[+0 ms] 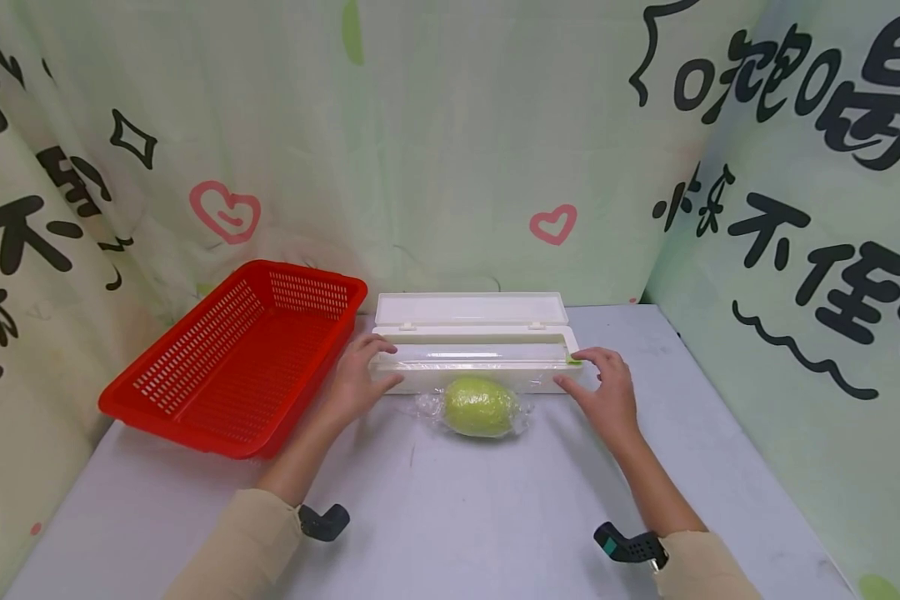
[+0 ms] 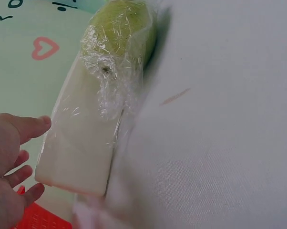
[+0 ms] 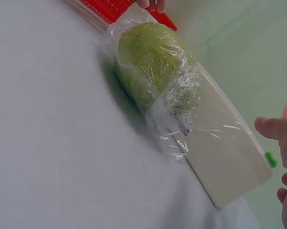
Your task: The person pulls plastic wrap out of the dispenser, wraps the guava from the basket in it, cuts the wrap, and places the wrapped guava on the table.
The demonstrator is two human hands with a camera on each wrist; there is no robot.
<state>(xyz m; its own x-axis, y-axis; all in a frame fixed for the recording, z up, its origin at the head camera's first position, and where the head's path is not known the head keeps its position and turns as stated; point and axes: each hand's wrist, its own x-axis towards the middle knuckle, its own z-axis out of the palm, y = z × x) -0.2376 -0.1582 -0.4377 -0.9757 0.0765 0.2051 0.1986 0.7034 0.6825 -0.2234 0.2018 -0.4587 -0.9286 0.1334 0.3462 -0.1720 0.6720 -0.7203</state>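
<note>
A white cling film cutter box (image 1: pixel 487 379) stands on the table with its lid (image 1: pixel 471 309) raised behind it. Against its front lies a yellow-green oval fruit (image 1: pixel 480 407), wrapped in clear film that still joins the sheet over the box front. My left hand (image 1: pixel 356 379) is at the box's left end, thumb by the front and fingers spread above. At the right end is my right hand (image 1: pixel 607 396), its index fingertip at the green slider (image 1: pixel 572 360) and its thumb near the front face. Whether the thumbs press the box I cannot tell.
A red plastic basket (image 1: pixel 258 350) stands left of the box, close to my left forearm. Curtains (image 1: pixel 450 167) with black writing and pink hearts hang behind and at both sides. The white table (image 1: pixel 457 517) runs toward me.
</note>
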